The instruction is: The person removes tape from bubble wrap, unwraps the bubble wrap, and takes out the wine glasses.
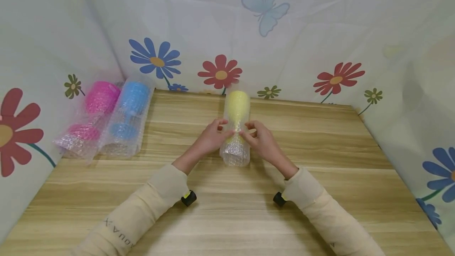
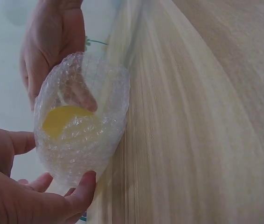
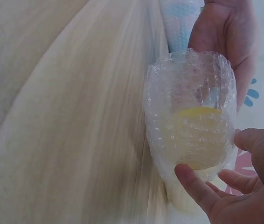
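The yellow bubble-wrapped bundle (image 1: 237, 117), by the middle of the worktop's (image 1: 302, 141) far edge, is gripped at its waist by the left hand (image 1: 212, 135) and right hand (image 1: 262, 139). It's probably light, cushioned, slippery; that waist seems the surest hold. The wrist views reveal a yellow end (image 2: 62, 120) inside the wrap, hidden from the head view.

The cream left sleeve (image 1: 140, 204) bears dark lettering (image 1: 120, 234).
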The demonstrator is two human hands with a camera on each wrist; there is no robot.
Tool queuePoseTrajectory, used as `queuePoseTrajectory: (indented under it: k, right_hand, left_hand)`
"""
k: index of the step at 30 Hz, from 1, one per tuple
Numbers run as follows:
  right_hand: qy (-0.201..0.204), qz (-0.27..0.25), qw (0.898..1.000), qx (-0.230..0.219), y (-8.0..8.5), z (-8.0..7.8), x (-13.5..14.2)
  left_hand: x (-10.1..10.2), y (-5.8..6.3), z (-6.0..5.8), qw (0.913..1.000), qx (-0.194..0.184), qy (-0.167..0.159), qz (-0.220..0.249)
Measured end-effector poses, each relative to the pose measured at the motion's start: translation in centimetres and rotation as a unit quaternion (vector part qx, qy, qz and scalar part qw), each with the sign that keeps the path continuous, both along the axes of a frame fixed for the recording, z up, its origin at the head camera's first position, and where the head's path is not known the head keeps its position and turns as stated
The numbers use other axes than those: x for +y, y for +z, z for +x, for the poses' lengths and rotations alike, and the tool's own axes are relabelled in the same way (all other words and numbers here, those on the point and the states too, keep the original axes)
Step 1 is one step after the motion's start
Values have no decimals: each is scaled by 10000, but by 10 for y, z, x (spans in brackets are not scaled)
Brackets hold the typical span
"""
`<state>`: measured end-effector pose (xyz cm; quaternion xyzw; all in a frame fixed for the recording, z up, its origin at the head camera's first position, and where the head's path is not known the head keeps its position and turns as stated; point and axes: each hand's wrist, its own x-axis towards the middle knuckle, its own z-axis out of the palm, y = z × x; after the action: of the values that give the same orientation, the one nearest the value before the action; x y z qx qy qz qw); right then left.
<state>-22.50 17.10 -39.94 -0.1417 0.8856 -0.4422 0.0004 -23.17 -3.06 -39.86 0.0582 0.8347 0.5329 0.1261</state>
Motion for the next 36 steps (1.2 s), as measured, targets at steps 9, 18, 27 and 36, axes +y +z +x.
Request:
queuePoseTrajectory:
  k: [9, 18, 27, 36]
  right_hand:
    - [125, -320, 9986, -389, -3, 3, 7]
    - [281, -657, 9947, -736, -4, 7, 13]
    - [552, -845, 9905, -929, -5, 9, 20]
    - [378, -953, 9855, -1351, 1, 12, 21]
  left_hand:
    - [1, 1, 1, 9991, -303, 186, 245]
    - [3, 0, 4, 9984, -333, 144, 430]
    - [6, 0, 8, 9982, -396, 308, 317]
    - [6, -1, 4, 9912, -754, 149, 1081]
